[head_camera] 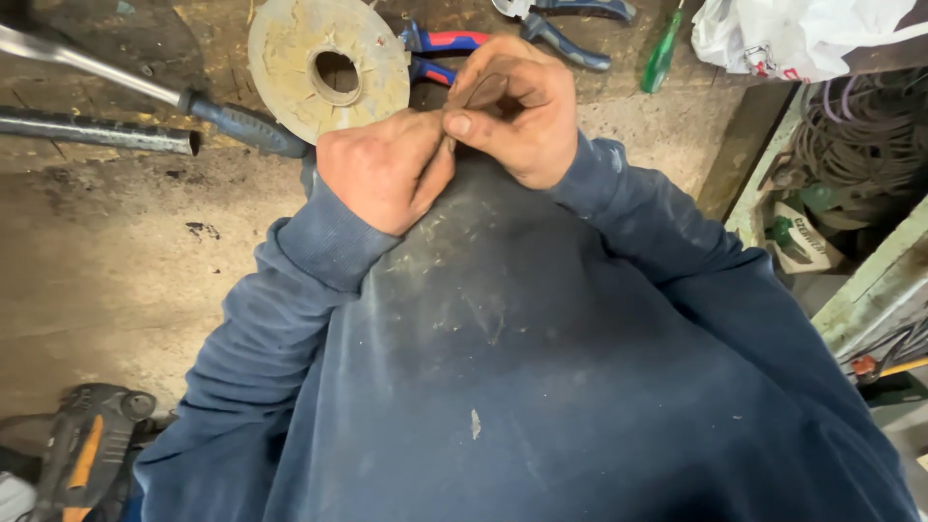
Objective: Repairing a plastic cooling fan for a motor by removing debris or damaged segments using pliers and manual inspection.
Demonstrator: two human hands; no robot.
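My left hand and my right hand meet close in front of my chest, above a dusty workbench. Their fingers are closed and pinch together on something small at the point where the thumbs touch; the thing itself is hidden by the fingers. Both arms wear dark blue sleeves flecked with dust. Just behind the left hand lies a worn, yellowish round disc with a hole in its middle.
Red-and-blue-handled pliers lie behind the disc, darker blue pliers beyond. A green screwdriver, a white plastic bag, a blue-handled tool, a metal pipe, a power tool and coiled wires surround me.
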